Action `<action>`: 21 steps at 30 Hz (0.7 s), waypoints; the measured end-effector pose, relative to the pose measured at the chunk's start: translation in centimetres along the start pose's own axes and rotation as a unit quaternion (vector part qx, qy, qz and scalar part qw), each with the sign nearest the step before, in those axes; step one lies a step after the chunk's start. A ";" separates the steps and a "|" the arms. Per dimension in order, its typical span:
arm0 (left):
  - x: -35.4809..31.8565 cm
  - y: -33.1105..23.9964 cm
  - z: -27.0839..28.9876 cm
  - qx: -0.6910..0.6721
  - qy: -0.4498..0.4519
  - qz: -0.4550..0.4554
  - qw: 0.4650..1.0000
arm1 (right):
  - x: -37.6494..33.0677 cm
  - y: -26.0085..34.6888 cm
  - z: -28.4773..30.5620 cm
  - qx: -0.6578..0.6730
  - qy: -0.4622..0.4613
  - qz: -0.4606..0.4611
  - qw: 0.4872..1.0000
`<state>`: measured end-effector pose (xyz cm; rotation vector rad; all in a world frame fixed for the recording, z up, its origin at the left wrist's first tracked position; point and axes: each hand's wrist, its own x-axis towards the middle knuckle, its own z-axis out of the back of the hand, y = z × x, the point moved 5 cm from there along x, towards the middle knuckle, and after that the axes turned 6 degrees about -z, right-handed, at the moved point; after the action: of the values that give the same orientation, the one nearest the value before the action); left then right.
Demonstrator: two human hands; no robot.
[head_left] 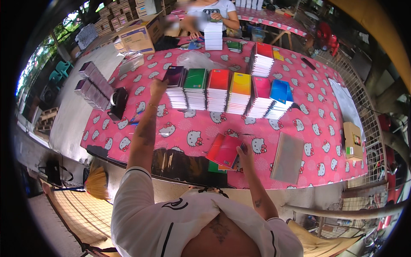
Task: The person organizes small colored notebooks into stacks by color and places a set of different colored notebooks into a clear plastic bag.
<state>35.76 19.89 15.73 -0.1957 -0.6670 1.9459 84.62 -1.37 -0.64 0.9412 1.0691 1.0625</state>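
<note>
My left hand (157, 88) reaches out to the purple notebook stack (174, 77) at the left end of a row and grips its top notebook. Beside that stack stand green (195, 79), red (218, 80), yellow (240, 83), pink (261, 87) and blue (280, 91) stacks of notebooks. My right hand (245, 155) holds a small fan of notebooks (224, 150), red and pink on top with green beneath, near the table's front edge. All of it rests on a pink patterned tablecloth (188, 128).
A tape dispenser (118, 102) and rows of purple notebooks (92, 83) lie at the left. Another red-topped stack (262, 58) stands behind the row. A person sits across the table behind a white stack (213, 35). A grey sheet (288, 157), a small carton (352, 140) and cardboard boxes (139, 36) are around.
</note>
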 end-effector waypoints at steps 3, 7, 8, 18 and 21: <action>0.1 -0.9 0.2 -0.033 -0.063 -0.033 0.997 | 0.4 0.5 1.1 -0.042 -0.035 0.043 0.998; -2.6 -5.1 4.5 -0.211 -0.275 -0.165 0.923 | 3.0 0.8 4.3 -0.082 -0.105 0.116 0.984; -3.4 -5.1 6.7 -0.283 -0.304 -0.209 0.885 | 4.0 1.0 4.8 -0.097 -0.101 0.138 0.980; -16.3 -15.7 9.7 -0.350 0.079 -0.373 0.856 | 2.6 0.2 0.2 -0.009 -0.013 0.010 1.000; -18.5 -17.3 7.7 -0.238 0.211 -0.441 0.840 | 5.4 -0.3 1.6 0.049 0.044 -0.044 0.997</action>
<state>54.66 6.49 28.48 -0.5062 -0.7503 0.7876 86.93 3.62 -1.64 0.9229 1.2339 0.9946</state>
